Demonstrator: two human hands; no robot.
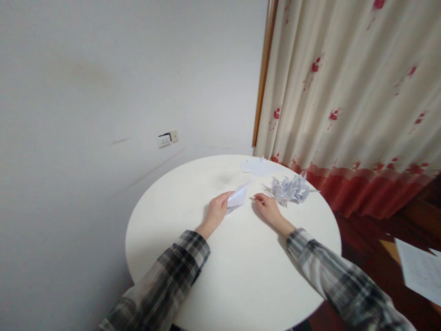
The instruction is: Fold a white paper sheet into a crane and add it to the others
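Note:
My left hand [217, 209] pinches a folded piece of white paper [237, 197] between thumb and fingers, just above the middle of the round table. The paper has slanting creased edges, and its pointed end leans away to the upper right. To the right of it, apart from the paper, my right hand [267, 206] is low over the table with its fingers curled in. Nothing shows in that hand. Just beyond it lies a cluster of folded white paper pieces with pointed tips [291, 188], crowded together near the table's right edge.
Flat white sheets [260, 166] lie at the far edge of the white round table [234, 285]. A wall with a socket [164, 141] stands behind on the left. A flowered curtain [344, 92] hangs on the right. More papers [420, 266] lie lower right, beyond the table.

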